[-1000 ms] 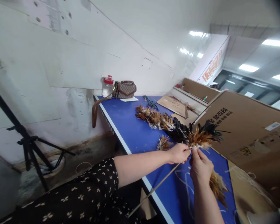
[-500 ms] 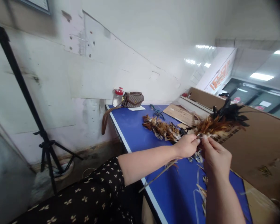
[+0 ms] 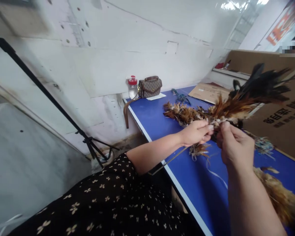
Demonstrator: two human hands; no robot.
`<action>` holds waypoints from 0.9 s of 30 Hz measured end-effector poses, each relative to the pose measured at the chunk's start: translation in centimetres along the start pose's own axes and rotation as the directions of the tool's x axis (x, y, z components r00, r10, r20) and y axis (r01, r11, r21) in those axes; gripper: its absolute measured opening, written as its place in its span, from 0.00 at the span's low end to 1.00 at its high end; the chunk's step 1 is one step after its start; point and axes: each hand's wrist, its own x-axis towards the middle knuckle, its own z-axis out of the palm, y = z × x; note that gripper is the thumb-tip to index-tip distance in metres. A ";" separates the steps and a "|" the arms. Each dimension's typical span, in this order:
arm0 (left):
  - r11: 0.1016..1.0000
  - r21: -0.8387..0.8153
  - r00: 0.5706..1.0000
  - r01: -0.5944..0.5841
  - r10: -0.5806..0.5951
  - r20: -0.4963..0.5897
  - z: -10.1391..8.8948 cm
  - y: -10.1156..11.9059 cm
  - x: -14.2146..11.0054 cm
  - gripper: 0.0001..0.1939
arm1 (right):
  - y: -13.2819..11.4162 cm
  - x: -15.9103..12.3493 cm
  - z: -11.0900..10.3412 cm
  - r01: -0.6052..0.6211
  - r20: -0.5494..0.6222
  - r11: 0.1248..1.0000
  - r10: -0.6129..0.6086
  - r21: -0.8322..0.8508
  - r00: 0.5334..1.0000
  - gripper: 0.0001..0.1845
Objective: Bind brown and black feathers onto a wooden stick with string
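Observation:
A feather duster (image 3: 238,106) with brown and black feathers is held out over the blue table (image 3: 149,123). My left hand (image 3: 198,132) is closed around its base, and a thin stick (image 3: 170,160) runs from that hand down past the table edge. Close beside it, my right hand (image 3: 237,144) pinches the pale lower end of the feathers; the exact grip is partly hidden by the fingers. Brown feathers (image 3: 179,113) lie in a row behind my left hand. Below the hands are a small feather tuft (image 3: 198,149) and a pale string (image 3: 217,173).
A checkered handbag (image 3: 151,88) and a red-lidded bottle (image 3: 132,87) stand at the far corner. Flat cardboard (image 3: 208,92) lies behind the feathers, with a large carton (image 3: 280,121) on the right. Tan feathers (image 3: 277,193) lie near my right forearm. A black tripod (image 3: 49,91) stands left.
The view has shifted down and toward the right, bringing the tan feathers into sight. Both hands stay closed at the duster's base.

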 end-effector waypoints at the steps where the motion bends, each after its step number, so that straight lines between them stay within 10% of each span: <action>1: 1.000 -0.009 1.000 0.001 -0.001 -0.013 -0.5 -0.4 -0.4 0.15 | 0.7 -0.3 0.0 -0.058 0.028 0.997 0.056 0.058 0.998 0.38; 6: 0.999 -0.011 0.993 0.037 -0.038 -0.113 -2.9 -1.8 -2.0 0.15 | 6.0 -0.9 -2.2 -0.256 0.173 0.960 0.272 -0.113 0.947 0.40; 14: 0.998 0.006 0.983 0.065 -0.063 -0.172 -4.4 -4.4 -2.6 0.19 | 16.2 -0.6 -3.0 0.003 0.403 0.743 0.360 -0.669 0.841 0.33; 21: 0.992 -0.002 0.973 0.126 -0.124 -0.194 -4.0 -5.7 -2.2 0.21 | 15.9 -1.7 -2.4 0.036 0.423 0.723 0.361 -0.689 0.831 0.18; 27: 0.991 -0.004 0.972 0.136 -0.134 -0.192 -3.5 -6.5 -1.9 0.18 | 14.8 -0.1 -5.3 -0.092 0.228 0.802 0.274 -0.590 0.934 0.17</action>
